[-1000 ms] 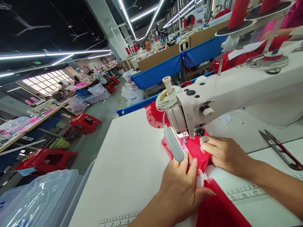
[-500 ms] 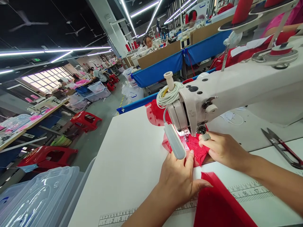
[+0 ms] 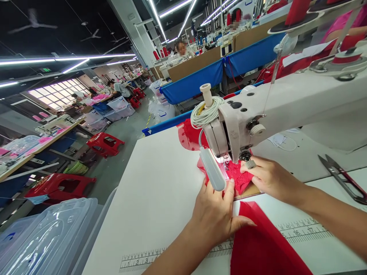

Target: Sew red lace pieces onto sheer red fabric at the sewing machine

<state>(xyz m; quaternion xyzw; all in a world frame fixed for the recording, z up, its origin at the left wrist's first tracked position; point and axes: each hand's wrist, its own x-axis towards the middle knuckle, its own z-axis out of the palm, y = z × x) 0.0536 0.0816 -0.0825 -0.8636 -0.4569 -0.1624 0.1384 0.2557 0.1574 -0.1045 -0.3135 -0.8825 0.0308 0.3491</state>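
Note:
Red lace fabric (image 3: 241,178) lies beneath the presser foot of a white sewing machine (image 3: 286,103). My left hand (image 3: 213,212) rests on the fabric's near left edge, fingers stretched forward and thumb spread to the right. On the other side, my right hand (image 3: 273,180) pinches the lace's right edge with closed fingers, close to the needle area. A small grey lamp (image 3: 212,170) on a bent neck covers part of my left fingertips. A plain red fabric piece (image 3: 262,244) hangs over the table's front, just right of my left thumb.
Thread snips (image 3: 342,179) lie right of my right arm. A ruler scale (image 3: 143,260) runs along the white table (image 3: 155,183). Sheer red fabric (image 3: 187,135) sits behind the lamp. Clear plastic boxes (image 3: 54,233) and red stools (image 3: 61,187) stand at left; other people sit farther back.
The plain red fabric piece has shifted slightly left and up, and the lace near the needle has edged forward. Both hands keep nearly the same places; the whole view has tilted a little.

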